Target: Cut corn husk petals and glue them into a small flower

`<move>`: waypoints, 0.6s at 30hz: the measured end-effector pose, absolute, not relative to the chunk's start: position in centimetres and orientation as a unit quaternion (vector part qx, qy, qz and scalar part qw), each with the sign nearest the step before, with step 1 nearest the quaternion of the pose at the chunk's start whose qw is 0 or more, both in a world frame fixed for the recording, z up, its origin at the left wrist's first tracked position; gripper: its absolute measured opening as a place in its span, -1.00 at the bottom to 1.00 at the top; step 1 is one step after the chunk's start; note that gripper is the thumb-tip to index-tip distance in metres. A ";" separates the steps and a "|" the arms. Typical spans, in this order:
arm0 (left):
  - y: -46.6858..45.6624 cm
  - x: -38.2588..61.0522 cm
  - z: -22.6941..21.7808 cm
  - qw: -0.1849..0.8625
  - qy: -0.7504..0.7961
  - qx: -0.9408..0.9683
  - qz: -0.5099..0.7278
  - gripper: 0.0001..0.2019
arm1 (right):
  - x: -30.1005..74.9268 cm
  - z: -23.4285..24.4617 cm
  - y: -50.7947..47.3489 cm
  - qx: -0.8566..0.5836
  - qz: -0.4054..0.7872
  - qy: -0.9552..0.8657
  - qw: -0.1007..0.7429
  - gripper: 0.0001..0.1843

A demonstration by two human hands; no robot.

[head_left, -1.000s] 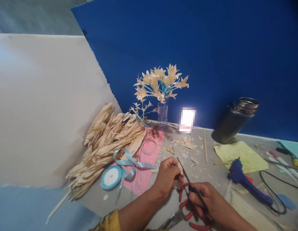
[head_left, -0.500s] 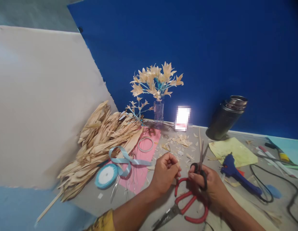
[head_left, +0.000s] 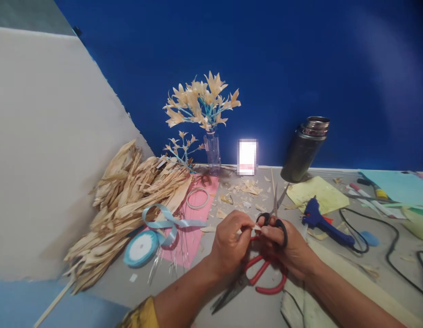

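My left hand pinches a small pale piece of dried husk between thumb and fingertips. Close against it, my right hand has its fingers through the black handles of small scissors, whose blades point away from me and stand apart. The right thumb also seems to touch the husk piece. Below both hands lie larger red-handled scissors, partly hidden by the hands. Scattered husk scraps lie beyond the hands.
Left are a bundle of dried husks, a blue ribbon spool and wires on pink paper. Husk flowers stand in a clear vase. Right are a dark flask, a blue glue gun and its black cord.
My hands have come together, the left fingertips now meeting the right thumb at the husk piece. The whole view has shifted, so the tabletop things appear further left and slightly higher.
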State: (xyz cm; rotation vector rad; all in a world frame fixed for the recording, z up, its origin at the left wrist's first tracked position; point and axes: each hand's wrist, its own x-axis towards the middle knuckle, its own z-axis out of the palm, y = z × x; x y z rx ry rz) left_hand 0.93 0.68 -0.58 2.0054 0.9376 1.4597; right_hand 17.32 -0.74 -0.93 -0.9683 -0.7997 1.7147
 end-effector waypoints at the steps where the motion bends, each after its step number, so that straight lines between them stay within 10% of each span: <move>1: 0.6 1.0 -0.6 0.236 0.328 0.742 0.535 -0.80 | 17.3 -0.9 -0.8 -0.406 0.693 -0.334 0.493 -0.56; 9: 0.7 0.6 0.7 0.650 0.395 0.493 0.423 -0.82 | 18.1 -0.8 -0.8 -0.480 0.596 -0.421 0.486 -0.66; 18: 1.0 1.0 0.3 0.774 0.363 0.354 0.379 -0.65 | 19.1 0.4 0.4 -0.516 0.537 -0.464 0.479 -0.70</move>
